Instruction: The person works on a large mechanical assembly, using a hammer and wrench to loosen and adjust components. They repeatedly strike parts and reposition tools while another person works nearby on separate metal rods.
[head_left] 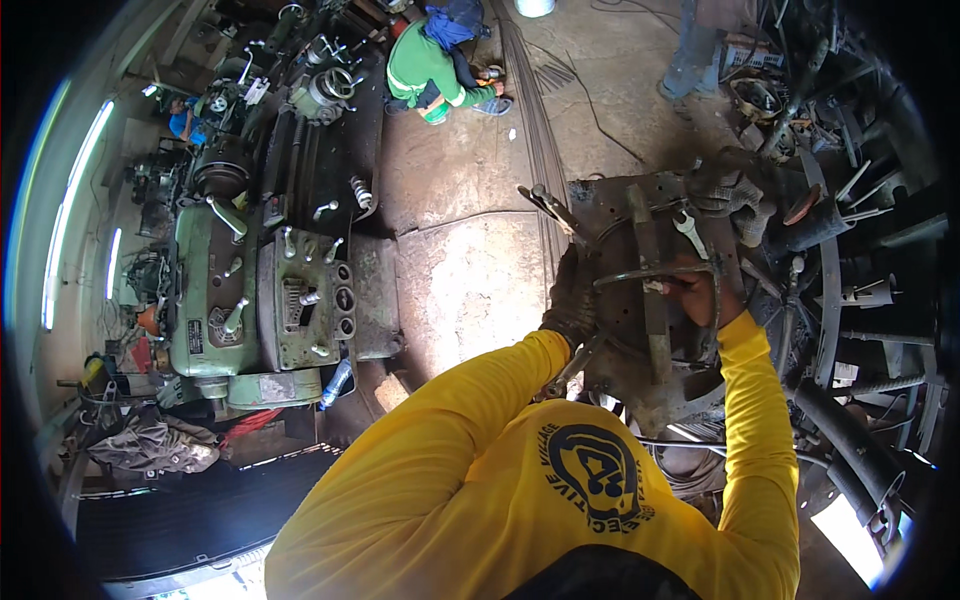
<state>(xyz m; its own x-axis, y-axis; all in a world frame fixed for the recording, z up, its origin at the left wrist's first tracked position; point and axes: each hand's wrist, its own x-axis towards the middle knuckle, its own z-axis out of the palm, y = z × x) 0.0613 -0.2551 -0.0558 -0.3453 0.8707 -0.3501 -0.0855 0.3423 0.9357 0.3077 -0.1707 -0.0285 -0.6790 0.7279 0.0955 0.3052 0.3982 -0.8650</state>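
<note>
A dark metal worktable (615, 385) with holes in its top stands in front of me. My left hand (572, 300), in a dark glove, rests against its left edge; its fingers blend into the dark metal. Bare and curled, my right hand (698, 296) is closed over the table, pinching something small that I cannot make out. Across that hand runs a bent metal rod (650, 273). A flat steel bar (652, 320) lies lengthwise under the rod. Just beyond my right hand are an open-end wrench (690, 232) and a grey work glove (738, 198).
A green lathe (225, 300) with levers stands at left. Long steel rods (530, 140) lie on the floor ahead, where a person in green (425, 65) crouches. Another person (695, 50) stands at far right. Scrap metal and a thick pipe (850, 440) crowd the right side.
</note>
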